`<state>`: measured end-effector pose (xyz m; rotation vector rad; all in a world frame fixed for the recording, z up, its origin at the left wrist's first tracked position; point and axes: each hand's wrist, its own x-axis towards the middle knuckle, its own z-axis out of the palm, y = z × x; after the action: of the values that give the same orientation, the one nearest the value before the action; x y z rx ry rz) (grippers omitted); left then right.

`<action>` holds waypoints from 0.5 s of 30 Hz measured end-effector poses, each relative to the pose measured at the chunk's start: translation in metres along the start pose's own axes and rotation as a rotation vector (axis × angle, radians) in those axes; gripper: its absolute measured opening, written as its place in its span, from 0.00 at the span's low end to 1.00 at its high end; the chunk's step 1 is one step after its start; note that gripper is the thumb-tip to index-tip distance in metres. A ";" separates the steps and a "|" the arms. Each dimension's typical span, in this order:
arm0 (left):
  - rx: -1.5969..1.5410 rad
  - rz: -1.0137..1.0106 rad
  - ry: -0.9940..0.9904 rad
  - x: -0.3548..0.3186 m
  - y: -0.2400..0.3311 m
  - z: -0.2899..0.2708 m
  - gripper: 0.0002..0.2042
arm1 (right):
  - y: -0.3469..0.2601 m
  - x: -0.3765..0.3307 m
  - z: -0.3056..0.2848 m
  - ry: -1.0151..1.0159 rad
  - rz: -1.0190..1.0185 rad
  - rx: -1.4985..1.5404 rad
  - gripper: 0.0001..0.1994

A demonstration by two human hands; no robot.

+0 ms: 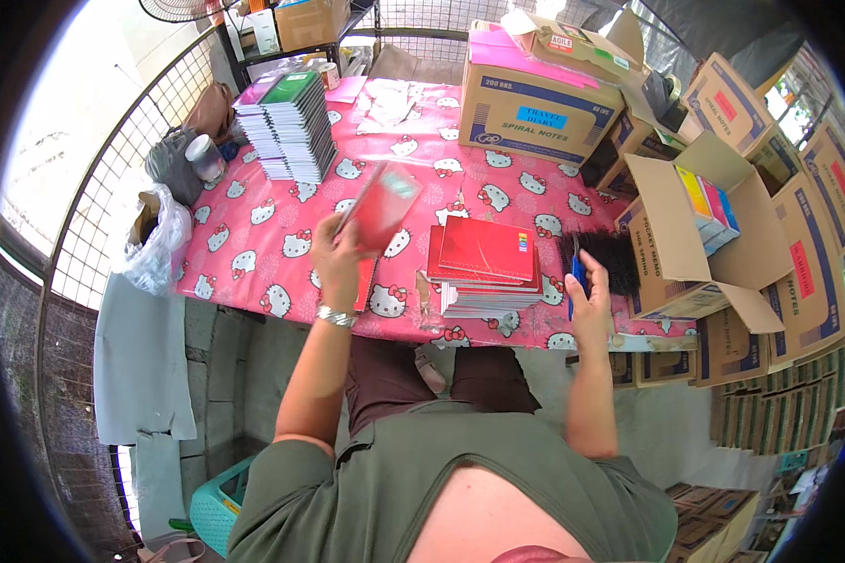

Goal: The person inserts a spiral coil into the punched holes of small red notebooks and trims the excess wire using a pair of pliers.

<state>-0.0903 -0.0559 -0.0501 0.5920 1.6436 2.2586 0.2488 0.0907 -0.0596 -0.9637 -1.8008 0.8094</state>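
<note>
My left hand (336, 249) is closed on a red notebook (387, 208), tilted up over the table and slightly blurred. Under that hand, part of another red item (364, 284) shows near the table's front edge. To its right sits a stack of red notebooks (486, 249), covers up, pages showing at the front. My right hand (589, 305) is closed around a slim blue-handled tool (578, 272); its kind is not clear. Beside that hand lies a heap of thin black strands or coils (615, 267).
A pink patterned cloth (253, 225) covers the table. Tall notebook stacks (291, 127) stand at the back left, by plastic bags (155, 249). A closed carton (535, 117) stands at the back; an open carton (671, 235) holds colourful packs at right. Below left is a teal stool (218, 507).
</note>
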 end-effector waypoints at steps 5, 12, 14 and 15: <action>0.574 -0.091 0.157 -0.004 -0.122 -0.125 0.11 | 0.131 -0.055 0.021 -0.228 0.198 -0.577 0.24; 1.256 0.343 0.148 0.001 -0.088 -0.090 0.16 | 0.153 0.042 0.035 0.084 -0.075 -0.766 0.18; 0.981 0.678 -0.069 -0.009 -0.033 -0.023 0.15 | 0.171 0.065 0.039 0.113 0.010 -0.989 0.14; 0.854 0.798 -0.242 -0.020 -0.005 0.011 0.15 | 0.181 0.069 0.040 0.022 0.065 -1.059 0.13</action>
<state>-0.0680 -0.0542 -0.0554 1.9091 2.4936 1.6151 0.2415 0.2322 -0.1977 -1.6637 -2.1846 -0.2115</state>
